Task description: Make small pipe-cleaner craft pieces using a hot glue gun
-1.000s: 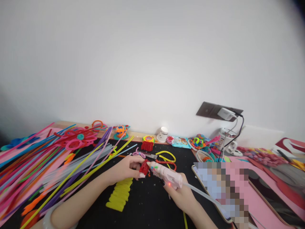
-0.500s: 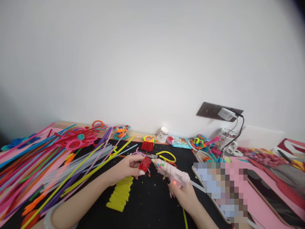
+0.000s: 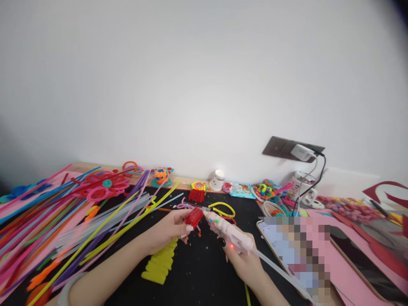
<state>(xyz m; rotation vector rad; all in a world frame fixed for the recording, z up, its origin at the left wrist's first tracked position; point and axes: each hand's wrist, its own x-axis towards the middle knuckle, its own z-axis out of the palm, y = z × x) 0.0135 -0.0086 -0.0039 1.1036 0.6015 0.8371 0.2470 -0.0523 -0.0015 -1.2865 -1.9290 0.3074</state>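
Note:
Between the fingers of my left hand (image 3: pixel 170 229) is a small red piece of bent pipe cleaners (image 3: pixel 194 217), held up over the black mat (image 3: pixel 197 276). My right hand (image 3: pixel 244 257) is wrapped round a pale pink hot glue gun (image 3: pixel 232 233) with a lit red light and a clear glue stick (image 3: pixel 280 274) sticking out of its back. The gun's nozzle points left and lies close beside the red piece; whether they touch I cannot tell. Below my left hand lies a flat zigzag of yellow-green pipe cleaner (image 3: pixel 159 263). Scissors with yellow handles (image 3: pixel 223 208) rest just behind the nozzle.
Many loose pipe cleaners (image 3: pixel 63 221) spread over the left side. Along the wall stand a paper cup (image 3: pixel 217 180), a red-and-yellow piece (image 3: pixel 197 191) and an orange figure (image 3: pixel 161 175). To the right are a phone (image 3: pixel 280 250), a second dark phone (image 3: pixel 360 259) and a mug (image 3: pixel 302 187).
My left hand has turned slightly and the red piece has tilted in its fingers. The glue gun has shifted a little, and more of its glue stick shows.

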